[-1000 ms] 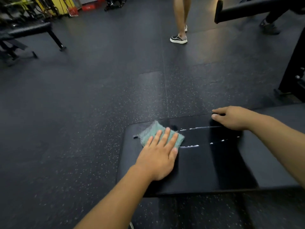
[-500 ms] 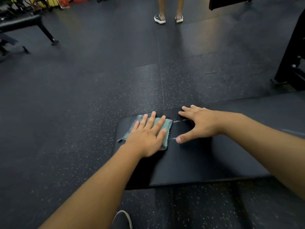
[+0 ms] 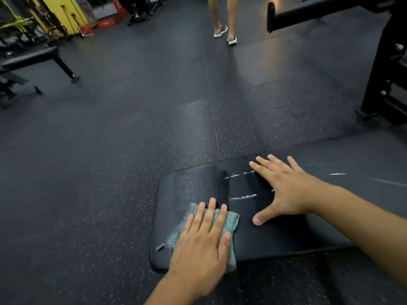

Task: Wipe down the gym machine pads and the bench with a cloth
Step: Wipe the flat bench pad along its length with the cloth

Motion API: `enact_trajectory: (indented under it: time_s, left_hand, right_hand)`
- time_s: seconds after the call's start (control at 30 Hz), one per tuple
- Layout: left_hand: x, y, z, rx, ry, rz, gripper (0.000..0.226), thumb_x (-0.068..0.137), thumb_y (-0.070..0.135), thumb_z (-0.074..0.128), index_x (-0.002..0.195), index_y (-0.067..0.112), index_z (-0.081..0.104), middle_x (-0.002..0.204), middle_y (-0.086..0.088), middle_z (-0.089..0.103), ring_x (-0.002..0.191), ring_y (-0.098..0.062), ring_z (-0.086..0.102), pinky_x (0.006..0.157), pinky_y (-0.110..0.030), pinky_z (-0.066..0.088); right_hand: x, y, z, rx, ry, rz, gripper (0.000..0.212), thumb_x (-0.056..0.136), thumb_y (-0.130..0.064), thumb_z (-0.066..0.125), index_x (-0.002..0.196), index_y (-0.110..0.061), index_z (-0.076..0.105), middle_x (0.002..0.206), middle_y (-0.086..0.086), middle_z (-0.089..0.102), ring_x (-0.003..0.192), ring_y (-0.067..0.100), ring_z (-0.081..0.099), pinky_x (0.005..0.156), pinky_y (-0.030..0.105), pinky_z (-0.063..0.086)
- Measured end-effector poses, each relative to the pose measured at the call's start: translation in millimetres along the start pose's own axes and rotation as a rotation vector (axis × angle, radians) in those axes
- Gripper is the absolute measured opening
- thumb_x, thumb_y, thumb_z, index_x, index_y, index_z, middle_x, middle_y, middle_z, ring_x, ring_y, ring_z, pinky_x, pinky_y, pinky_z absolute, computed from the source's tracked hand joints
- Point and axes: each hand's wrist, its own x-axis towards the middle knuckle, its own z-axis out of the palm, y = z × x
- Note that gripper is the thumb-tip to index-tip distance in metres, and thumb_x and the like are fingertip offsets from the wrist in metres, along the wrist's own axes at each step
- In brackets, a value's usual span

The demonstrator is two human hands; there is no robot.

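Teal cloth (image 3: 229,221) lies under left hand (image 3: 202,243) on bench (image 3: 275,238).

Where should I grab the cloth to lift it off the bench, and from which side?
Probably the frayed corner of the cloth that pokes out left of the left hand, approached from the left end of the bench. The flat palm covers most of the rest, and the right hand lies flat on the bench on the other side, so only that corner and the far-right edge are bare.

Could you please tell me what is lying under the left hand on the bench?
A green cloth lies flat under the left hand on the bench; its middle is covered.
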Motion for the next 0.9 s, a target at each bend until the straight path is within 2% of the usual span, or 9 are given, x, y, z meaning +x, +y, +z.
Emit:
enact_trajectory:
  time_s: [0.17,0.33,0.43,0.5,0.57,0.6,0.67,0.77,0.9]
  left_hand:
    - [75,-8,-1,0.020,0.063,-0.020,0.059,0.109,0.050,0.006,0.163,0.033,-0.011,0.169,0.008,-0.022,0.155,-0.013,-0.024,0.129,-0.038,-0.006]
    - [130,-10,-10,0.004,0.052,0.014,0.060,0.110,0.048,0.010,0.165,0.029,-0.003,0.172,0.004,-0.013,0.158,-0.016,-0.016,0.129,-0.037,-0.006]
    - [121,-14,-9,-0.036,0.076,0.057,0.060,0.110,0.051,0.012,0.164,0.032,-0.006,0.171,0.008,-0.015,0.158,-0.012,-0.015,0.128,-0.034,-0.007]
    - [100,-17,-4,-0.086,0.119,0.027,0.062,0.109,0.054,0.014,0.164,0.034,-0.007,0.170,0.010,-0.018,0.157,-0.011,-0.015,0.129,-0.033,-0.005]
    - [72,-18,3,-0.086,0.171,-0.077,0.062,0.108,0.058,0.012,0.164,0.036,-0.005,0.170,0.008,-0.021,0.157,-0.012,-0.017,0.128,-0.033,-0.005]
    - [58,-18,6,-0.057,0.190,-0.139,0.062,0.107,0.061,0.009,0.163,0.037,-0.005,0.169,0.007,-0.023,0.157,-0.015,-0.018,0.128,-0.035,-0.006]
    - [40,-17,8,0.007,0.177,-0.230,0.064,0.101,0.065,-0.001,0.159,0.042,-0.011,0.167,0.006,-0.026,0.156,-0.019,-0.023,0.128,-0.041,-0.008]
    - [41,-14,7,0.012,0.120,-0.233,0.066,0.098,0.064,-0.006,0.158,0.041,-0.018,0.166,0.009,-0.026,0.155,-0.019,-0.026,0.128,-0.042,-0.009]
    - [82,-9,0,0.017,0.107,-0.096,0.062,0.107,0.055,0.006,0.162,0.035,-0.013,0.169,0.009,-0.022,0.156,-0.017,-0.023,0.126,-0.036,-0.012]
  right_hand:
    - [-26,-8,20,-0.059,0.194,-0.130,0.114,0.079,-0.092,0.040,0.164,-0.034,-0.011,0.170,-0.010,-0.023,0.153,0.012,-0.030,0.129,0.045,-0.008]
    - [-38,-19,60,-0.059,0.308,-0.290,0.067,0.105,-0.053,0.028,0.165,-0.026,0.018,0.173,-0.008,0.006,0.158,0.008,-0.012,0.128,0.034,-0.003]
    - [-45,-16,72,0.008,0.485,-0.208,0.064,0.104,-0.052,0.040,0.159,-0.020,0.037,0.169,-0.004,0.026,0.159,0.011,0.008,0.129,0.038,0.012]
    - [-52,-15,74,0.059,0.631,-0.136,0.055,0.099,-0.048,0.053,0.145,-0.016,0.055,0.156,0.000,0.047,0.151,0.018,0.034,0.122,0.043,0.032]
    - [-58,-17,78,0.075,0.766,-0.130,0.029,0.094,-0.038,0.061,0.111,-0.016,0.069,0.118,0.000,0.064,0.115,0.024,0.060,0.098,0.043,0.050]
    - [-58,-18,80,0.056,0.801,-0.140,0.018,0.094,-0.035,0.061,0.094,-0.017,0.066,0.098,-0.002,0.061,0.092,0.023,0.059,0.083,0.042,0.052]
    - [-58,-18,82,0.033,0.800,-0.141,0.023,0.093,-0.034,0.061,0.075,-0.020,0.056,0.077,-0.006,0.049,0.071,0.018,0.046,0.065,0.039,0.048]
    - [-55,-16,84,0.046,0.785,-0.109,0.027,0.090,-0.033,0.064,0.070,-0.021,0.050,0.073,-0.008,0.043,0.066,0.016,0.040,0.060,0.035,0.045]
    - [-52,-20,82,0.073,0.778,-0.097,0.028,0.086,-0.033,0.065,0.069,-0.021,0.046,0.073,-0.009,0.040,0.067,0.016,0.039,0.062,0.033,0.044]
